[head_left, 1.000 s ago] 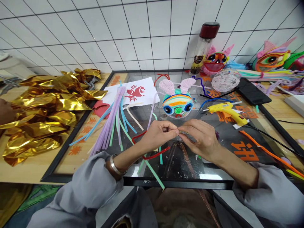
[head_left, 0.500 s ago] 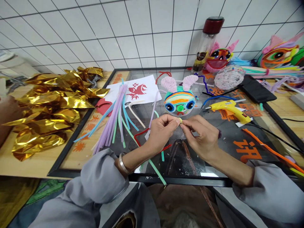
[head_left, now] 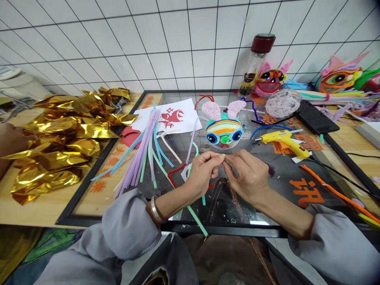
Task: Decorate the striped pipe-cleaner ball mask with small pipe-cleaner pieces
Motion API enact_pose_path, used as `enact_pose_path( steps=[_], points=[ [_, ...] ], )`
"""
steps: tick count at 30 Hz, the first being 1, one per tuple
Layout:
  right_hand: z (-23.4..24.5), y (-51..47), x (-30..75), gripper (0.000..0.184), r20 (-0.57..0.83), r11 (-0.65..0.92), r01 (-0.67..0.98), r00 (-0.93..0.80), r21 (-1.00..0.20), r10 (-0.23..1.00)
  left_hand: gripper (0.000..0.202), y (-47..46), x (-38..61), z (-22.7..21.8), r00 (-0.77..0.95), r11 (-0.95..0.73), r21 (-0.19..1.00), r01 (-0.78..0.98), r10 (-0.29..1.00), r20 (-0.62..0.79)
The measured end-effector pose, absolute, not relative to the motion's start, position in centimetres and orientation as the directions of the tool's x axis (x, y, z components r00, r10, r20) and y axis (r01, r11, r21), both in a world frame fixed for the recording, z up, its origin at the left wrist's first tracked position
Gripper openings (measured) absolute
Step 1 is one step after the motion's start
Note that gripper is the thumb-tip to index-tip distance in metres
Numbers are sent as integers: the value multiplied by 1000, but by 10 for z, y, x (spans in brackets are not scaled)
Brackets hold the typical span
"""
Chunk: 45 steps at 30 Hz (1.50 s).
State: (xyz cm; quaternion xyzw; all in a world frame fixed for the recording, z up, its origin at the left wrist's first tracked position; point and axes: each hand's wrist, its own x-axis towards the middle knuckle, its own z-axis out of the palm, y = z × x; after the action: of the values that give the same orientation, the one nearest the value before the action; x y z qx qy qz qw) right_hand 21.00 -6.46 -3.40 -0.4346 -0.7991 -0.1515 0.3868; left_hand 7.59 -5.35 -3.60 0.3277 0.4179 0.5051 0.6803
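Observation:
My left hand (head_left: 204, 168) and my right hand (head_left: 249, 170) meet over the glass, fingertips pinched together. Between them is a small yellow piece (head_left: 224, 156), perhaps a bit of pipe cleaner, mostly covered by my fingers. Just beyond stands a lion-like head (head_left: 225, 128) of coloured pipe cleaners, with pink ears, blue-rimmed eyes and a green nose. Left of my left hand lies a bundle of lilac, blue and green pipe cleaners (head_left: 144, 154). A bent red pipe cleaner (head_left: 175, 172) lies near my left wrist.
A yellow glue gun (head_left: 285, 142) with a black cord rests at the right. Behind it are a black phone (head_left: 317, 116), a glass bottle (head_left: 252, 71) and more finished heads (head_left: 271, 79). Gold foil (head_left: 65, 134) covers the left side, beside another person's hand (head_left: 10, 142).
The view has tilted slightly upward, so things appear a little lower. My fingers have shifted around the yellow piece, covering more of it; both hands stay together.

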Motion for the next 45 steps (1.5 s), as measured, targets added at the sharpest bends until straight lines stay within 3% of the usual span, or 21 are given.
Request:
enact_pose_path(
  steps=[4, 11, 17, 24, 29, 32, 36, 40, 45],
  points=[
    [-32, -65, 210, 11, 750, 566, 821, -325, -79, 577, 27, -53, 75, -36, 169, 295, 865, -405, 954, -247],
    [-33, -61, 221, 6, 720, 643, 739, -334, -200, 608, 29, -53, 72, -37, 259, 267, 913, -310, 947, -189],
    [-31, -57, 231, 7, 687, 715, 649, -396, -260, 609, 33, -52, 63, -38, 342, 158, 968, -193, 936, -85],
    [-31, -55, 237, 10, 692, 751, 621, -442, -224, 571, 32, -43, 51, -29, 459, 23, 997, 69, 887, -52],
    [-32, -57, 236, 14, 674, 759, 598, -453, -257, 584, 27, -45, 48, -22, 398, -155, 974, 165, 914, 78],
    [-31, -62, 226, 18, 682, 726, 578, -360, -372, 636, 28, -49, 55, -24, 295, -168, 977, 133, 948, 123],
    [-33, -67, 214, 20, 691, 662, 608, -244, -438, 681, 29, -53, 66, -33, 171, 19, 999, -34, 985, -13],
    [-36, -66, 218, 15, 662, 648, 634, -273, -422, 698, 29, -52, 69, -38, 227, 224, 945, -236, 959, -170],
    [-35, -61, 226, 10, 671, 681, 603, -303, -416, 677, 32, -52, 64, -37, 287, 151, 977, -153, 952, -102]
  ],
)
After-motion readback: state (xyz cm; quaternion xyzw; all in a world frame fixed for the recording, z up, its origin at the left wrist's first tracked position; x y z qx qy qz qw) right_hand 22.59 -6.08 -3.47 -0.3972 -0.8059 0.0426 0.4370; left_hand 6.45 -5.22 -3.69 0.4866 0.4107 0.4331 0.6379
